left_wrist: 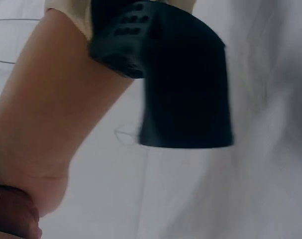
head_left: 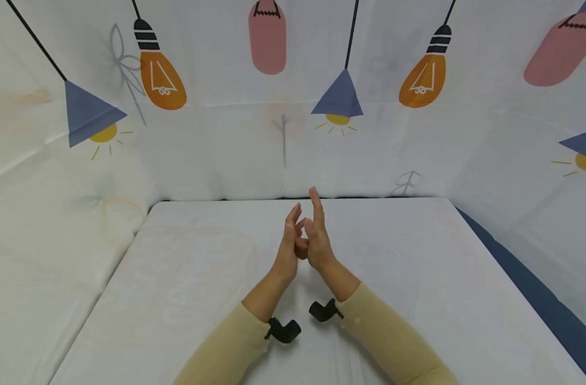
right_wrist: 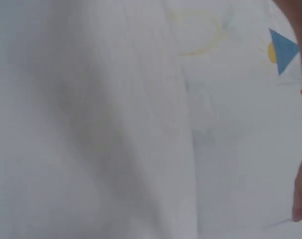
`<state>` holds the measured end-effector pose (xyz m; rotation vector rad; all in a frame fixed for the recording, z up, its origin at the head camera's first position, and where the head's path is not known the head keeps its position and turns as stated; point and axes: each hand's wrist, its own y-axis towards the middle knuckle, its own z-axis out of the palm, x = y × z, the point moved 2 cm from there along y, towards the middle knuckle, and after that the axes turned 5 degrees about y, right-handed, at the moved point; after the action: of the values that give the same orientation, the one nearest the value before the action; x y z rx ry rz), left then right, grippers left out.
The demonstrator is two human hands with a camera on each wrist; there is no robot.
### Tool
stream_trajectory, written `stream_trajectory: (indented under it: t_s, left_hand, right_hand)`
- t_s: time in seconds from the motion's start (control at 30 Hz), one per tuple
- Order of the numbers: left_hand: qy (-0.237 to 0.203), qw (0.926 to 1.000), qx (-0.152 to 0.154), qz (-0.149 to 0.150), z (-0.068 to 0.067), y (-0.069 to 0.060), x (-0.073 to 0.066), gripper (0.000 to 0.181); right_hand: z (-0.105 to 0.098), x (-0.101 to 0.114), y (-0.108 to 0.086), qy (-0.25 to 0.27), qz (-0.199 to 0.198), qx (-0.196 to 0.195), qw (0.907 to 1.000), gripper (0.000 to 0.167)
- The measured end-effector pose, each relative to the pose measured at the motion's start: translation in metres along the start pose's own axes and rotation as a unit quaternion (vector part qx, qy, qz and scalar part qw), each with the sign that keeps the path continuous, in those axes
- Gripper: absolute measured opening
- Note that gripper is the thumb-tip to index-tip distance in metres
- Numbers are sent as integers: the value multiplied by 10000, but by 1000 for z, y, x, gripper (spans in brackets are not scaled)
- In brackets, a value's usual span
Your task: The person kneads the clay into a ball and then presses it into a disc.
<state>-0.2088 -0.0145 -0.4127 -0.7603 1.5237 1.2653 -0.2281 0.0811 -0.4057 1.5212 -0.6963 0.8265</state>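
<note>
In the head view my two hands meet palm to palm above the middle of the white table. My left hand [head_left: 287,243] stands upright, its upper fingers pointing up. Against it leans my right hand [head_left: 319,240], one finger stretched straight up. Some bent fingers [head_left: 301,248] show between the palms; whose they are I cannot tell. No object shows between the hands. In the left wrist view the left wrist [left_wrist: 46,109] fills the left side, with part of a hand in the corner. The right wrist view catches only a fingertip [right_wrist: 300,209] at its right edge.
The white-covered table [head_left: 187,278] runs back to a white cloth wall [head_left: 216,144] printed with lamps and bulbs. A black wrist mount [head_left: 285,331] sits on the left sleeve and another mount [head_left: 323,310] on the right. Dark blue material [head_left: 514,262] shows beyond the table's right edge.
</note>
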Motion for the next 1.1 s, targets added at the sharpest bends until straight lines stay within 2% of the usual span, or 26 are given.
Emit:
stream_trajectory:
  t_s: [0.13,0.2,0.27,0.43,0.53,0.67,0.93,1.03,1.1]
  left_hand:
    - [-129,9996,-92,240,-2,0,-5,97]
    - [-173,9989,-156,396,-2,0,-7,99]
    - [-198,9981,-230,540,-2,1,-9,102]
    - [-188,9964,-455,693,-2,4,-9,107]
    - [-211,9955,-534,756,-3,7,-6,110]
    - [-68,9949,-667,750,-5,10,1,110]
    - [406,9925,-745,879,-7,12,8,105]
    - [483,9937,-717,708,-6,11,12,103]
    - [580,9953,-614,480,-4,10,15,103]
  right_hand:
    - [5,-5,-6,-59,236,447,9987,103]
    - [9,-6,-9,85,244,637,9976,103]
    - [12,-7,-11,504,353,744,9953,101]
    - [17,-7,-16,765,678,671,9925,98]
    - [18,-5,-18,852,702,575,9922,97]
    - [17,0,-21,754,497,502,9946,90]
    - [14,15,-18,1266,136,319,9913,95]
    - [11,19,-14,1320,88,191,9910,98]
    - [9,20,-12,1321,102,98,9911,98]
